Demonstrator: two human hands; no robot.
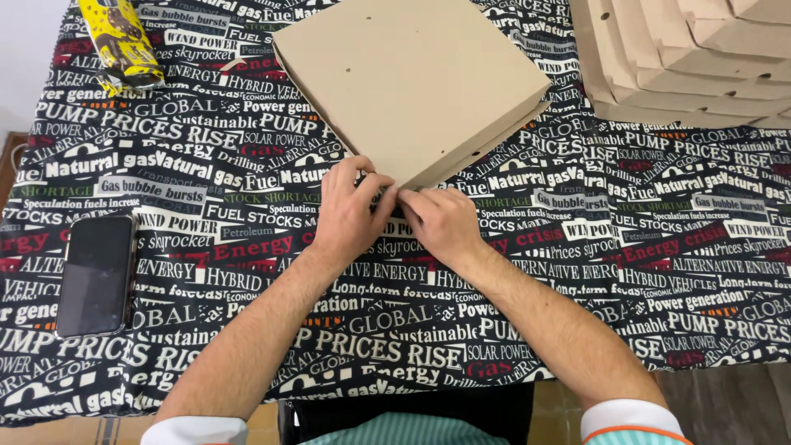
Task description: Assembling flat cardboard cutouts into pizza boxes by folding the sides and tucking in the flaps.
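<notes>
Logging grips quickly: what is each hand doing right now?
Left hand: pinching the near corner of the flat brown cardboard box.
Right hand: pinching the same corner.

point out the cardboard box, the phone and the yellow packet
cardboard box (412, 78): head view, middle of its flat lid
phone (95, 274): head view, centre of its dark screen
yellow packet (122, 39): head view, middle of the wrapper

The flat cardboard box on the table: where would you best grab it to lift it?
Probably by the near corner of the cardboard box, coming from the person's side. It lies flat and turned cornerwise, that corner pointing at them, where the left hand and right hand already pinch it.
</notes>
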